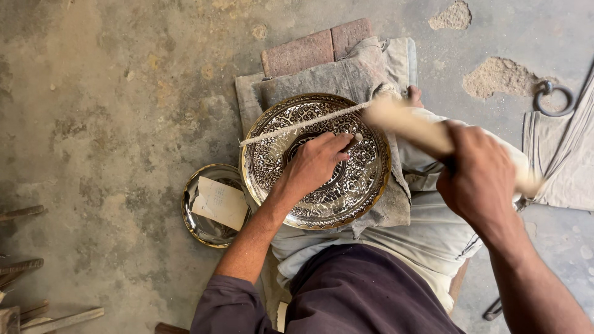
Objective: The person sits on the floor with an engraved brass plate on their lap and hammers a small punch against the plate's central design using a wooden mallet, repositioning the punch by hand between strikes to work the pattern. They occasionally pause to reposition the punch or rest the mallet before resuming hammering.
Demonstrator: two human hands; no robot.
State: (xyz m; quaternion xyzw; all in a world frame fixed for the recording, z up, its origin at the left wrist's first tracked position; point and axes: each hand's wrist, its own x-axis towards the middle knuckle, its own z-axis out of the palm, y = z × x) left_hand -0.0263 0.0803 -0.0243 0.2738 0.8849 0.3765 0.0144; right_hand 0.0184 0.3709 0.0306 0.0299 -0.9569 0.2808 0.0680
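Observation:
A round engraved brass plate (272, 139) with dense scrolling patterns lies on a grey cloth pad (322, 74) on the floor in front of me. My left hand (312, 164) rests on the plate's middle, fingers pinched on a small metal punch held against the surface. My right hand (479, 179) is raised at the right and grips a wooden mallet handle (411, 124), blurred by motion. A thin pale cord (297, 125) stretches across the plate's upper part.
A smaller plain metal plate (197, 226) holding a slip of paper lies left of the engraved one. Red bricks (309, 49) sit behind the pad. An iron ring (552, 99) and sand piles are at the upper right. Wooden sticks lie at the lower left.

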